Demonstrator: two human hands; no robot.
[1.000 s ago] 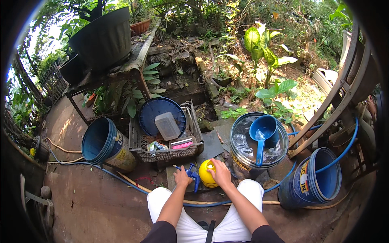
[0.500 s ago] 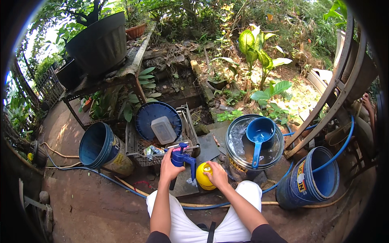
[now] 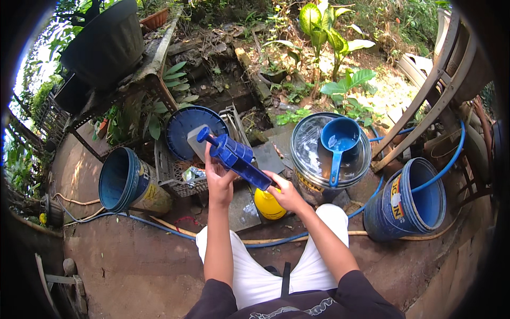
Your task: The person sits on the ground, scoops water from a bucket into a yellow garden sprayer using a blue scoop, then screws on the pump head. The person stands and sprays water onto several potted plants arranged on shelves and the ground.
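Note:
My left hand [image 3: 218, 181] is wrapped round a blue pump sprayer head [image 3: 236, 154], raised and tilted in front of me. The fingers of my right hand [image 3: 287, 193] close on the lower end of its long handle. Just below my right hand stands a yellow rounded bottle [image 3: 270, 206] on a grey slab, its top hidden by the hand and the handle. To the right, a blue dipper [image 3: 340, 135] with a long handle rests in a bucket of water [image 3: 312, 186].
A crate [image 3: 187, 187] holds a round blue lid [image 3: 183, 125] and a clear container. Blue buckets stand at left [image 3: 121, 181] and right [image 3: 382, 210]. A blue hose [image 3: 276, 244] runs before my knees. A wooden frame [image 3: 419, 101] leans at right; a potted-plant table [image 3: 154, 66] stands at left.
The sprayer head has risen and turned, its handle now pointing toward my right hand. My right hand has left the bottle's neck and taken hold of the handle end.

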